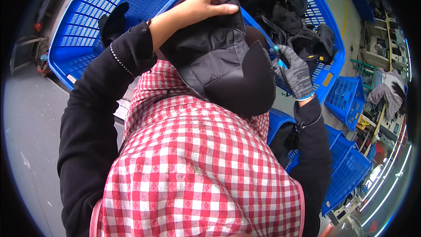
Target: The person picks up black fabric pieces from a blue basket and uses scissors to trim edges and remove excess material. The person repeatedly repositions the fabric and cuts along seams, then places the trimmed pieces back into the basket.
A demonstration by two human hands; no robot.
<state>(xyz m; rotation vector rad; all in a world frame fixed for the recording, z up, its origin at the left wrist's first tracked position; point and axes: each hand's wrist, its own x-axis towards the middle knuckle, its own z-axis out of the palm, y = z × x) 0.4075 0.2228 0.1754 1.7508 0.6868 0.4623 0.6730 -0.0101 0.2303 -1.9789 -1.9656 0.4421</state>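
Observation:
My bare left hand [210,6] pinches the top edge of a black sewn fabric piece [215,52] between thumb and fingers. The piece has creased, stitched panels and a smooth rounded flap, and hangs before my apron; its exact kind is unclear. At the flap's right side is my right hand [294,72] in a grey knit glove. Its fingers are closed around a small tool with blue handles [281,63], whose working end I cannot make out. Whether the tool touches the piece is also unclear.
Ahead on the right, a blue plastic basket [326,6] holds several black sewn pieces [289,15]. Another large blue basket [72,33] stands at the left with a dark piece [113,24] inside. More blue baskets [346,101] lie along the right, beside cluttered shelves.

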